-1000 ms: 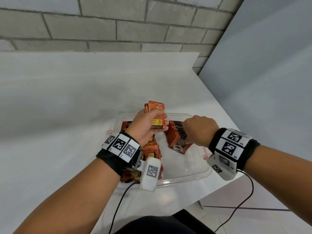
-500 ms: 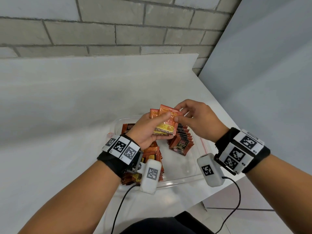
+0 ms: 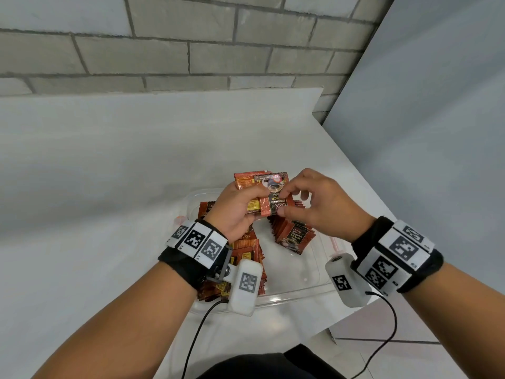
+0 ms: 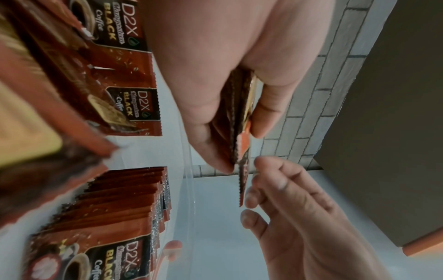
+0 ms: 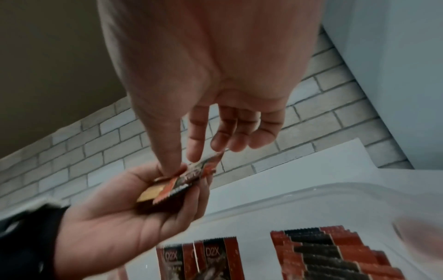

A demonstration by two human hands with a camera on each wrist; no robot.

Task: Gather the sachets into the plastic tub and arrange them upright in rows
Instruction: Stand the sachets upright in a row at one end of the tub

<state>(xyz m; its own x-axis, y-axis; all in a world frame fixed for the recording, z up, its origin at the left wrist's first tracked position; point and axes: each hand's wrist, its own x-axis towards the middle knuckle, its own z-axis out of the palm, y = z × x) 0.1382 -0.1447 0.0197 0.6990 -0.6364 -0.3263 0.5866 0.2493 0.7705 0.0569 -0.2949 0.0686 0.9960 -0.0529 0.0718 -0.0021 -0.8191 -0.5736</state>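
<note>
Gripping a sachet stack [image 3: 262,196], the left hand [image 3: 236,210] hovers over the tub [image 3: 308,292] — right hand [image 3: 322,206] pinching its front sachet.

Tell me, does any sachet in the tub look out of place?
Yes. On the left of the tub, a pile of sachets lies flat and jumbled, while the row of sachets on the right leans in order.

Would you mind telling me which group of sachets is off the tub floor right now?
The small stack of sachets gripped in the left hand, with the right hand pinching its front one. The other groups sit inside the plastic tub.
</note>
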